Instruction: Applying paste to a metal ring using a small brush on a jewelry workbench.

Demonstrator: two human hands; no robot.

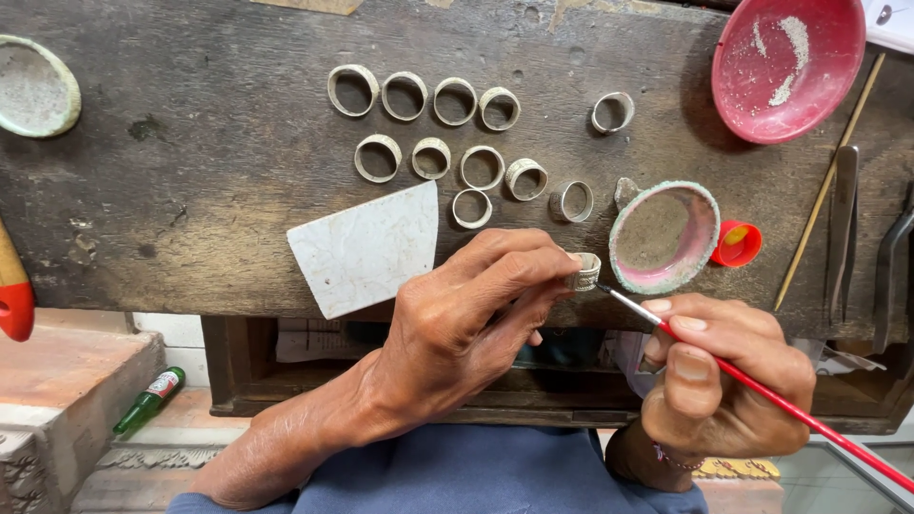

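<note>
1. The left hand [471,314] pinches a patterned grey metal ring [585,271] between thumb and fingertips, just over the front edge of the worn, dark wooden workbench [190,209].
2. The right hand [724,376] is closed around a thin red-handled brush [762,385], whose dark tip touches the ring's lower side.
3. Just beyond the ring sits a small round bowl [664,237], pink-rimmed with a crusty grey inside.
4. 12 more dull metal rings [457,143] lie in loose rows toward the bench's middle.
5. A flat, angular white tile shard [367,249] lies at the front edge.
6. A red plastic bowl [786,63] holding white powder sits at the far right corner.
</note>
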